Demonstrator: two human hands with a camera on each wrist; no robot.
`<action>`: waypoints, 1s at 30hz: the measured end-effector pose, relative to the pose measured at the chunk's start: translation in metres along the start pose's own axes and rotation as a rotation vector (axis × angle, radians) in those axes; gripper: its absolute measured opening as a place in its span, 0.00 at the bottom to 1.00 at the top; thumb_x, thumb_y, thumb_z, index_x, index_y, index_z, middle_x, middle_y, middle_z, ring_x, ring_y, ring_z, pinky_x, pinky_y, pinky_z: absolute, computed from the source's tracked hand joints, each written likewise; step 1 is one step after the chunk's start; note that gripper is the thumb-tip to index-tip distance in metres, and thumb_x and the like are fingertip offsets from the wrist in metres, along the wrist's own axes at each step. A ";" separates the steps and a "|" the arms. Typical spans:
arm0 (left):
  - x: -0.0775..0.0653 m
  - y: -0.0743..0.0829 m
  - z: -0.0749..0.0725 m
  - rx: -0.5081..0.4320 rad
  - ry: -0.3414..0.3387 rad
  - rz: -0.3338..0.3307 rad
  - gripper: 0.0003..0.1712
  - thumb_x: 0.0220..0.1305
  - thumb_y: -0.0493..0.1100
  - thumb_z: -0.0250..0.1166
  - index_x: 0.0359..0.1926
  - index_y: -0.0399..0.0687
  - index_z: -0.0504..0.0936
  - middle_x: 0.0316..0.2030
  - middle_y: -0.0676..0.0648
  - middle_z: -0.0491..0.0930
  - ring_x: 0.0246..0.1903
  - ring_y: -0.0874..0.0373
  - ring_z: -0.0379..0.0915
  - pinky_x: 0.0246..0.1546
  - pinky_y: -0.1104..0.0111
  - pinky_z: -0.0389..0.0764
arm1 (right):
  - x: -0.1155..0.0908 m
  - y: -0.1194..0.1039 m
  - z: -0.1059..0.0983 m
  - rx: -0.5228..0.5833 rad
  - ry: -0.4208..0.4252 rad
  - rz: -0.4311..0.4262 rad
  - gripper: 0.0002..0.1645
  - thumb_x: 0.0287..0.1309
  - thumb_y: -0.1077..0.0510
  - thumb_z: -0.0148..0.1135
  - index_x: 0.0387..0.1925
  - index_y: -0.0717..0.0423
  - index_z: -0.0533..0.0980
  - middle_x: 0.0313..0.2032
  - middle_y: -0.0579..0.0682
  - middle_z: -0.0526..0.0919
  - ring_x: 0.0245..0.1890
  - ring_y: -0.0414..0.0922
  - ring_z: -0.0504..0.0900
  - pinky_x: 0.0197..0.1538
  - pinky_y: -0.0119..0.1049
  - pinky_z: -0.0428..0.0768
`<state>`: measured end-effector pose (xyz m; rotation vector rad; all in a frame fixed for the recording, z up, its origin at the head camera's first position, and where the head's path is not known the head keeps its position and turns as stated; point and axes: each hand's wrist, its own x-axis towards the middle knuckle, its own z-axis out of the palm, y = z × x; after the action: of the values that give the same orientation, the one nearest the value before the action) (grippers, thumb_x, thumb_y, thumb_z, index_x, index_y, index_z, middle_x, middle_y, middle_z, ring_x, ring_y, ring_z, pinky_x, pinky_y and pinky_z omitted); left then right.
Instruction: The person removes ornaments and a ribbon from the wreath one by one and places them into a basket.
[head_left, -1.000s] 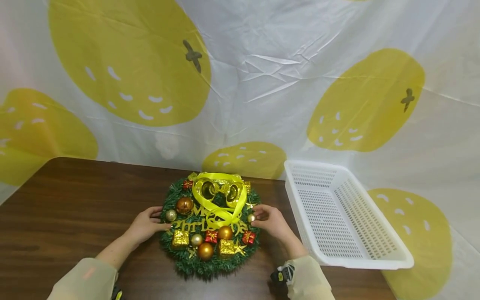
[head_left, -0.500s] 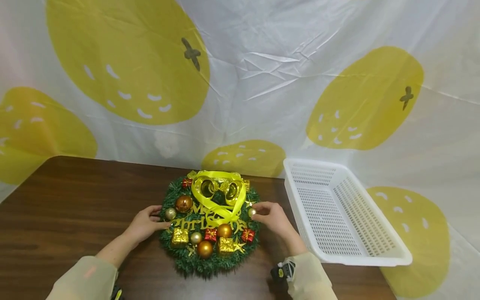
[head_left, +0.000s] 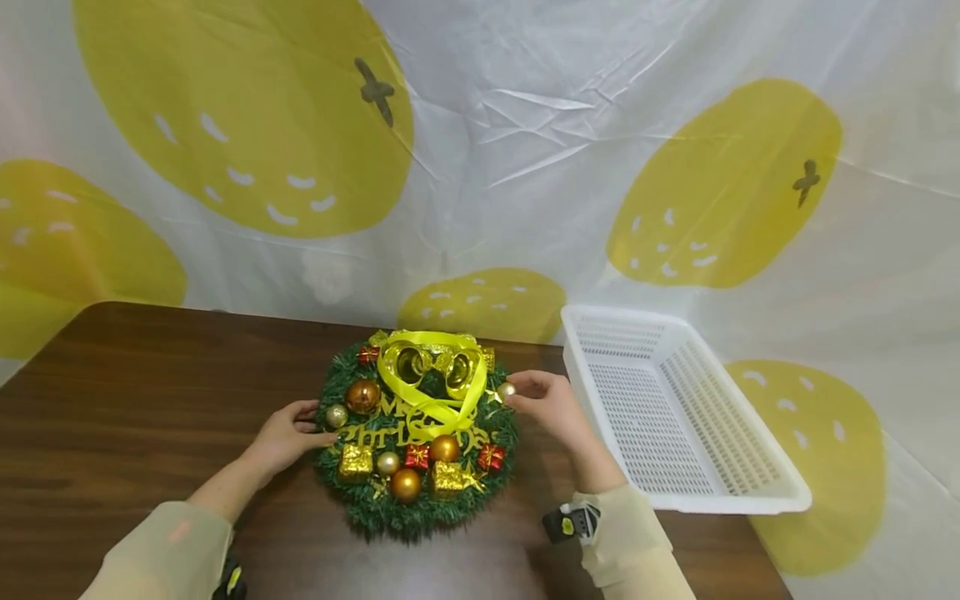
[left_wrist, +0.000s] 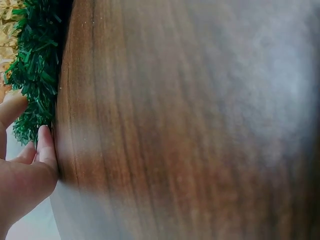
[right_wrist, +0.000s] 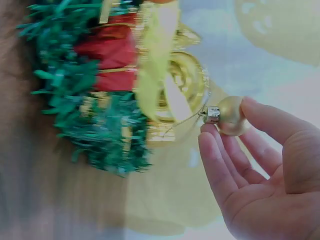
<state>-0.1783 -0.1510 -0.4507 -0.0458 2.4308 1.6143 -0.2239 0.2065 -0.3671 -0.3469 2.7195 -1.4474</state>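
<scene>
A green tinsel Christmas wreath lies on the dark wood table, with brown-gold balls, red and gold gift boxes, gold lettering, two gold bells and a yellow ribbon. At its left edge my left hand grips the tinsel, thumb over the top and fingers at the side. On the right, my right hand pinches a small gold bauble between thumb and fingers. In the right wrist view, a thin thread runs from the bauble's silver cap toward the wreath.
To the right stands a white plastic basket with slotted walls, close beside my right forearm. A pale curtain printed with large yellow fruit hangs behind the table.
My right hand has taken hold of the gold bauble and drawn it up and slightly away from the wreath. The left hand has stayed at the wreath's edge. The head view has tilted slightly.
</scene>
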 end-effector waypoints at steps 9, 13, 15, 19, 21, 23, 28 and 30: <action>-0.003 0.004 -0.001 0.009 -0.012 0.011 0.46 0.60 0.44 0.64 0.68 0.25 0.48 0.65 0.24 0.53 0.60 0.31 0.58 0.55 0.46 0.71 | -0.012 -0.026 -0.042 0.057 0.088 0.050 0.22 0.55 0.63 0.62 0.50 0.71 0.75 0.34 0.52 0.83 0.29 0.35 0.83 0.39 0.31 0.83; -0.003 0.004 -0.001 0.007 -0.018 0.014 0.47 0.60 0.45 0.64 0.69 0.25 0.48 0.65 0.24 0.53 0.61 0.31 0.57 0.56 0.46 0.70 | -0.020 -0.029 -0.066 0.081 0.133 0.082 0.23 0.55 0.64 0.62 0.51 0.73 0.73 0.32 0.43 0.81 0.29 0.28 0.81 0.39 0.28 0.83; -0.003 0.003 -0.001 0.007 -0.021 0.016 0.47 0.60 0.45 0.64 0.69 0.25 0.48 0.65 0.24 0.53 0.61 0.31 0.57 0.56 0.46 0.70 | -0.023 -0.029 -0.077 0.066 0.159 0.106 0.23 0.55 0.64 0.62 0.51 0.74 0.72 0.34 0.46 0.81 0.30 0.27 0.80 0.40 0.27 0.82; -0.004 0.002 -0.003 0.013 -0.019 0.012 0.48 0.60 0.45 0.64 0.69 0.25 0.47 0.65 0.24 0.52 0.61 0.30 0.57 0.56 0.46 0.70 | -0.029 -0.025 -0.094 0.000 0.193 0.168 0.24 0.56 0.64 0.61 0.53 0.73 0.71 0.40 0.52 0.80 0.30 0.26 0.78 0.42 0.26 0.82; -0.004 0.002 -0.003 0.017 -0.019 0.010 0.48 0.60 0.45 0.64 0.69 0.25 0.47 0.65 0.24 0.52 0.61 0.30 0.57 0.57 0.46 0.70 | -0.032 -0.021 -0.101 -0.024 0.208 0.205 0.25 0.57 0.63 0.60 0.54 0.73 0.70 0.41 0.53 0.79 0.29 0.26 0.78 0.42 0.26 0.82; -0.004 0.002 -0.003 0.019 -0.020 0.010 0.48 0.60 0.45 0.64 0.69 0.25 0.47 0.65 0.24 0.52 0.61 0.30 0.57 0.57 0.45 0.70 | -0.036 -0.016 -0.106 -0.040 0.224 0.238 0.25 0.57 0.63 0.60 0.54 0.72 0.70 0.40 0.52 0.80 0.29 0.27 0.78 0.42 0.26 0.82; -0.003 0.003 -0.002 0.023 -0.021 0.016 0.48 0.60 0.45 0.64 0.69 0.25 0.48 0.65 0.24 0.53 0.61 0.30 0.57 0.57 0.46 0.70 | -0.045 -0.003 -0.115 -0.101 0.236 0.293 0.24 0.58 0.59 0.60 0.53 0.70 0.71 0.43 0.57 0.81 0.33 0.33 0.81 0.44 0.29 0.82; -0.003 0.003 -0.001 0.025 -0.021 0.018 0.48 0.60 0.45 0.64 0.68 0.24 0.48 0.65 0.24 0.53 0.61 0.31 0.58 0.56 0.46 0.70 | -0.049 0.001 -0.117 -0.131 0.234 0.308 0.24 0.59 0.59 0.60 0.53 0.70 0.71 0.46 0.61 0.80 0.36 0.38 0.82 0.45 0.32 0.82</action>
<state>-0.1764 -0.1512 -0.4469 -0.0030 2.4420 1.5828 -0.1929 0.3131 -0.3051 0.2465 2.8875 -1.3021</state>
